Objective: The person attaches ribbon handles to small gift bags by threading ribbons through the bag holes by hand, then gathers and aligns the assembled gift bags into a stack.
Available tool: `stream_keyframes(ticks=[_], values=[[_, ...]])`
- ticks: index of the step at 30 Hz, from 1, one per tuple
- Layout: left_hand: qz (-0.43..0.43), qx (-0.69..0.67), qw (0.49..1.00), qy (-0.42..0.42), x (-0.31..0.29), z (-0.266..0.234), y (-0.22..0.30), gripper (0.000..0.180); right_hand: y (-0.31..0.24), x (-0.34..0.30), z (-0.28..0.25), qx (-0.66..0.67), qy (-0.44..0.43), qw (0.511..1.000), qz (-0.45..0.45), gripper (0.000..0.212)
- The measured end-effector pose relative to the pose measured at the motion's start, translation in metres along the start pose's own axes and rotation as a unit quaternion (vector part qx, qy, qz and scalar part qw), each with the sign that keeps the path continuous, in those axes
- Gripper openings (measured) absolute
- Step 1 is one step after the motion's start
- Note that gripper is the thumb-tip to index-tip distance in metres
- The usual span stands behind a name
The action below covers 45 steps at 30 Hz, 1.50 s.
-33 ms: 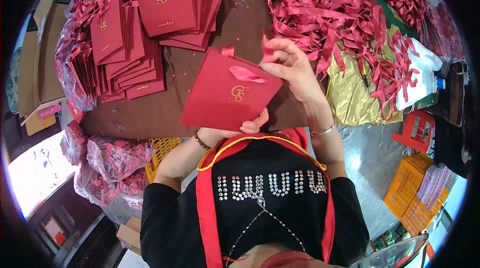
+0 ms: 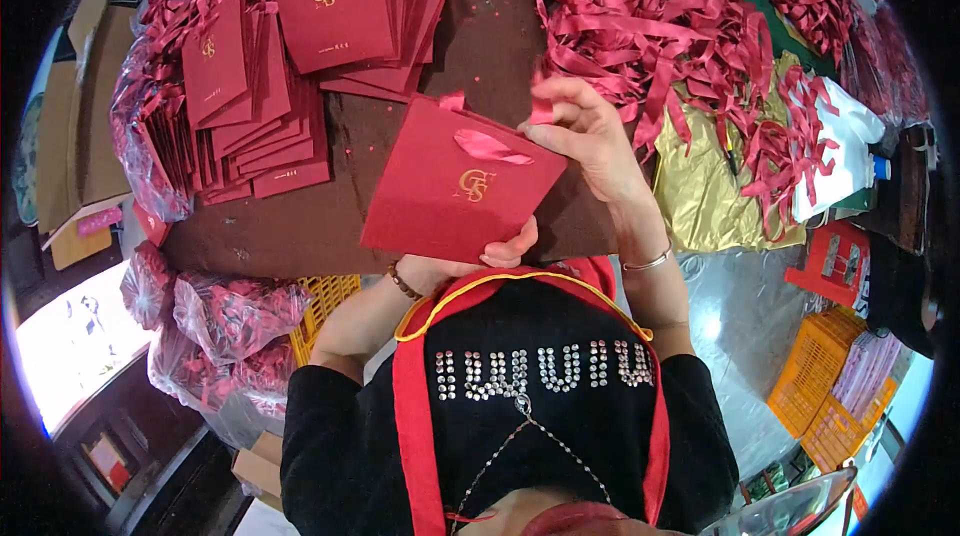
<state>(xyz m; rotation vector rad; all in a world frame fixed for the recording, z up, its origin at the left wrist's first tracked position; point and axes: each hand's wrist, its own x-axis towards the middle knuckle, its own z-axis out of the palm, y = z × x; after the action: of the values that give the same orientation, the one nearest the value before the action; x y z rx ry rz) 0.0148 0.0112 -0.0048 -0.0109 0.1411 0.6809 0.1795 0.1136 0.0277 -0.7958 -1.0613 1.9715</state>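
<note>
A dark red paper gift bag (image 2: 430,181) with a gold emblem is held tilted over the near edge of the table. My left hand (image 2: 510,248) grips its lower edge, most of the palm hidden behind the bag and the fingertips showing in front. At the bag's upper right corner, my right hand (image 2: 590,139) pinches a red satin ribbon (image 2: 542,110) between thumb and fingers. A ribbon handle (image 2: 492,147) is threaded through the bag's front panel, and a bit of ribbon (image 2: 452,102) shows behind the top edge.
Stacked red gift bags (image 2: 345,11) lie on the brown table (image 2: 350,228) at the far left. A heap of loose red ribbons (image 2: 650,16) covers the far right, beside gold plastic wrap (image 2: 700,191). Filled plastic bags (image 2: 240,321) and a yellow crate (image 2: 325,311) stand at lower left.
The ribbon in my right fingers sits slightly lower, its upper end no longer sticking up. Otherwise the bag and both hands have barely moved.
</note>
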Motion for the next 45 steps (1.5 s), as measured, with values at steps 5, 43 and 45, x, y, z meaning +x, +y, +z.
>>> stream_keyframes(ticks=[5,43,45], values=[[0.042,-0.011,0.999,0.025,0.001,0.0,0.003,0.04,0.005,-0.005,-0.013,0.061,-0.072,0.99,-0.101,0.018],[0.101,0.796,0.379,0.462,-0.021,0.009,0.01,0.07,-0.005,-0.047,-0.06,-0.735,0.3,0.576,-0.193,0.029],[0.172,0.857,0.228,0.429,-0.023,0.005,0.022,0.065,0.005,-0.054,-0.06,-0.682,0.264,0.654,-0.194,0.027]])
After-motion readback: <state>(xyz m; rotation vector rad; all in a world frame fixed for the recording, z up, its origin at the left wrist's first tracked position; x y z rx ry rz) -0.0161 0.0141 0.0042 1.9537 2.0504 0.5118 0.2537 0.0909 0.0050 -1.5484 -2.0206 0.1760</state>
